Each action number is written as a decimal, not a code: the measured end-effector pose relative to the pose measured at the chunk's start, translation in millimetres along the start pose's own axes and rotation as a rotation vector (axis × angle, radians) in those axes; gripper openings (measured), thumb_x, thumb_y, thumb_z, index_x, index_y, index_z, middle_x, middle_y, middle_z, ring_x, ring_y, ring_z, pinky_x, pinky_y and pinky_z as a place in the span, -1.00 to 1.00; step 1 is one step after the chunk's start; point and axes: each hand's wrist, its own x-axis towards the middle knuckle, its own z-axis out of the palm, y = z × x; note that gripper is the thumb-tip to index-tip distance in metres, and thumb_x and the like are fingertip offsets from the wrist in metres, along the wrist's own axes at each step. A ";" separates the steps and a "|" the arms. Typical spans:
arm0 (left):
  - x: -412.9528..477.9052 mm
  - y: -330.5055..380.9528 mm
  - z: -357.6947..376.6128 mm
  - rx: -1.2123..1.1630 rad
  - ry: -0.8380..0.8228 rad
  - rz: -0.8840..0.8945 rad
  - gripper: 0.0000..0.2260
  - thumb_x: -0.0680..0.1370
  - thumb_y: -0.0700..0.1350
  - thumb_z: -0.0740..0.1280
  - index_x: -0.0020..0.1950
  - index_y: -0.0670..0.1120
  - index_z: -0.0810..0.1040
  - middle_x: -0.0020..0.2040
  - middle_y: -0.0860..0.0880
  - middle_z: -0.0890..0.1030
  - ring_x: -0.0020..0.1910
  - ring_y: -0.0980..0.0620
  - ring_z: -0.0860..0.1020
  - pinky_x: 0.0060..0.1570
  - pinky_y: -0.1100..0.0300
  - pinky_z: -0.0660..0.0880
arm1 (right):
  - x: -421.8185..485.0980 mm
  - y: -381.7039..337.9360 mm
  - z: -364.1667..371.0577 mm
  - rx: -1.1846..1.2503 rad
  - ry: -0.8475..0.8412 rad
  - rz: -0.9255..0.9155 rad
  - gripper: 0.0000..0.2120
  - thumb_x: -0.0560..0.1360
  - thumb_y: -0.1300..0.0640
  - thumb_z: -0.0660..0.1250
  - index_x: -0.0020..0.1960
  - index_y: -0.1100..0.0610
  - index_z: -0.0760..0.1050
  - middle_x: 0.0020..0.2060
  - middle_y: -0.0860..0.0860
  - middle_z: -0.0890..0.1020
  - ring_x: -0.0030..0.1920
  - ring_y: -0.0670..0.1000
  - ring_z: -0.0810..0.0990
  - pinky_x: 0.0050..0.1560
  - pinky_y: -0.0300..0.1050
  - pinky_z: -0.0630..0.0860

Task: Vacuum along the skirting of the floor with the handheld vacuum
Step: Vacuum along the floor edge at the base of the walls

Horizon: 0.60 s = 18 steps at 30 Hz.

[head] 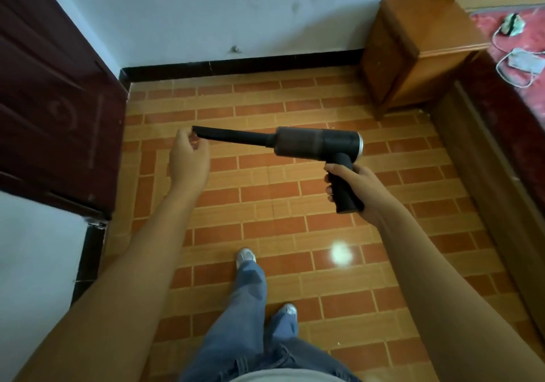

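Note:
A black handheld vacuum [312, 142] with a long crevice nozzle is held level at waist height, the nozzle pointing left. My right hand [354, 190] grips its pistol handle from the right. My left hand [188, 154] is at the nozzle's tip, thumb and fingers loosely curled around the end and touching it. The black skirting [236, 67] runs along the foot of the white far wall, well beyond the vacuum. A second stretch of black skirting [88, 263] follows the left wall below the door.
A dark red door [56, 101] stands at the left. A wooden bedside cabinet [413, 57] fills the far right corner, next to a bed [516, 86] with a red cover and cables. Orange brick-pattern floor tiles [295, 219] lie below; my legs stand at bottom centre.

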 end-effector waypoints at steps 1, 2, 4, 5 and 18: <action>8.4 -3.0 -4.3 -0.003 0.015 -0.005 -0.73 0.63 -0.10 0.15 0.32 -0.06 0.40 0.16 0.01 0.50 0.04 0.03 0.49 -0.06 0.15 0.42 | 9.1 -3.5 7.5 -0.004 -0.016 0.006 -0.77 0.48 0.18 0.36 0.09 0.20 0.41 -0.21 0.10 0.55 -0.34 -0.01 0.54 -0.28 -0.13 0.54; 17.7 -6.0 -8.3 -0.006 0.028 -0.014 -0.73 0.63 -0.10 0.15 0.32 -0.07 0.40 0.15 0.01 0.50 0.02 0.03 0.49 -0.10 0.17 0.42 | 18.6 -7.6 15.5 -0.013 -0.028 0.014 -0.77 0.48 0.19 0.36 0.09 0.19 0.41 -0.20 0.11 0.56 -0.33 0.00 0.55 -0.25 -0.12 0.54; 38.8 -10.8 -15.0 -0.007 0.049 -0.041 -0.72 0.62 -0.10 0.15 0.33 -0.08 0.40 0.12 0.03 0.49 -0.02 0.05 0.48 -0.17 0.21 0.38 | 39.2 -16.6 31.9 -0.034 -0.057 0.022 -0.78 0.48 0.20 0.35 0.09 0.18 0.41 -0.18 0.11 0.57 -0.31 0.01 0.56 -0.21 -0.10 0.55; 50.2 -12.4 -18.1 -0.010 0.057 -0.053 -0.72 0.62 -0.10 0.15 0.32 -0.08 0.40 0.12 0.03 0.50 -0.02 0.06 0.48 -0.16 0.20 0.38 | 50.6 -21.3 40.3 -0.049 -0.073 0.020 -0.78 0.48 0.21 0.35 0.10 0.18 0.41 -0.16 0.11 0.58 -0.29 0.01 0.58 -0.20 -0.10 0.55; 226.8 -8.9 -55.0 -0.046 0.147 -0.107 -0.74 0.62 -0.13 0.15 0.29 -0.12 0.43 0.06 0.02 0.48 0.00 0.08 0.45 -0.06 0.21 0.34 | 203.7 -104.7 156.2 -0.149 -0.136 0.036 -0.86 0.48 0.25 0.32 0.01 0.18 0.42 -0.28 0.09 0.54 -0.39 -0.03 0.52 -0.33 -0.14 0.53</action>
